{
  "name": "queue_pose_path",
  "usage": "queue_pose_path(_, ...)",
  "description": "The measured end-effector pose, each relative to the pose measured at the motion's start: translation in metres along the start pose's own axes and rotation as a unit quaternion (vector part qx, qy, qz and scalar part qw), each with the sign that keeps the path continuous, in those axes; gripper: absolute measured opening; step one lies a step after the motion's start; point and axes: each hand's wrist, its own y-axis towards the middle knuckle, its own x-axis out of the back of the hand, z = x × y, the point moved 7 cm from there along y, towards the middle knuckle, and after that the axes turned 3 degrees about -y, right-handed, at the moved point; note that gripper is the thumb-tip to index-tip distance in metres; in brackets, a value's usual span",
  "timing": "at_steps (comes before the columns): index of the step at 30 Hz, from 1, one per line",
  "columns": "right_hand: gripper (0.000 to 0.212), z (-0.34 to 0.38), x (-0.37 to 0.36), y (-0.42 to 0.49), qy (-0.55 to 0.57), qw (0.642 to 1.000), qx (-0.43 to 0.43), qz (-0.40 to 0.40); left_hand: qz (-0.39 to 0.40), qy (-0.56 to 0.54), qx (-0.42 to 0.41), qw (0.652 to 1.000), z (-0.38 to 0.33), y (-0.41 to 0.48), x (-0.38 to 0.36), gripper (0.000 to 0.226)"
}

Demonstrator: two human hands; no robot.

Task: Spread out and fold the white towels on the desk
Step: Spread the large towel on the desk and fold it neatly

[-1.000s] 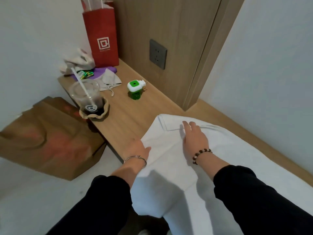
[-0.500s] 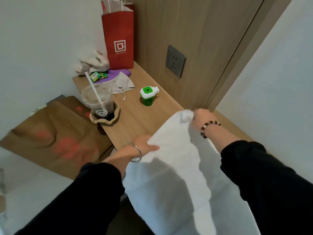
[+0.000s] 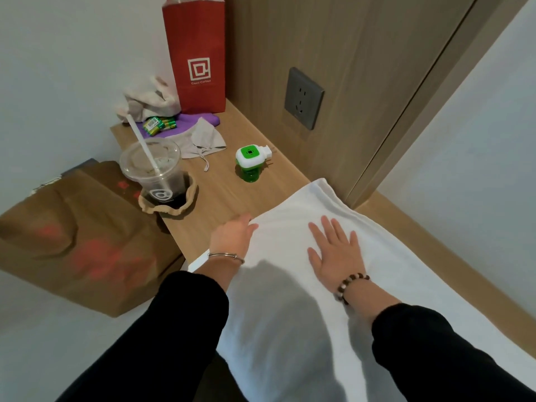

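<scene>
Wood-grain desk [image 3: 226,195] beneath white towel [image 3: 290,236]

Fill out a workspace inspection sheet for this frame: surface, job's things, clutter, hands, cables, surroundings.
Surface: wooden desk, set against a wood panel.
Job's things: one white towel lies flat over the desk's near end.
Clutter: drink cup with straw, green plug-in device, grey pouch, crumpled cloth, red paper bag.
Hands: right hand flat on towel, fingers spread; left hand at its left edge, fingers partly hidden.
Cables: nothing seen.
Surroundings: wall socket on panel; brown paper bag beside desk.
</scene>
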Motion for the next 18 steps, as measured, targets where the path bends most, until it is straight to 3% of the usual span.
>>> queue_pose_path(4,0.059,0.002,-0.002,0.006,-0.006,0.999,0.000,0.037,-0.007,0.115,-0.043,0.992,-0.022,-0.004,0.003,0.033)
queue_pose_path(7,0.056,0.003,0.006,-0.001,0.041,0.999,0.003,0.032,-0.025,0.131,-0.109,0.985,-0.044,-0.022,0.005,0.051)
queue_pose_path(12,0.057,-0.011,-0.004,-0.024,-0.011,0.999,0.046,0.014,0.145,0.125,-0.163,0.968,-0.071,-0.066,-0.051,0.059)
queue_pose_path(15,0.059,-0.041,0.004,-0.008,-0.003,0.999,-0.033,0.005,0.122,0.137,-0.156,0.970,-0.072,-0.073,-0.064,0.061)
queue_pose_path(18,0.058,-0.038,0.006,-0.003,0.021,0.999,-0.034,0.024,0.108,0.137,-0.160,0.972,-0.070,-0.069,-0.065,0.060)
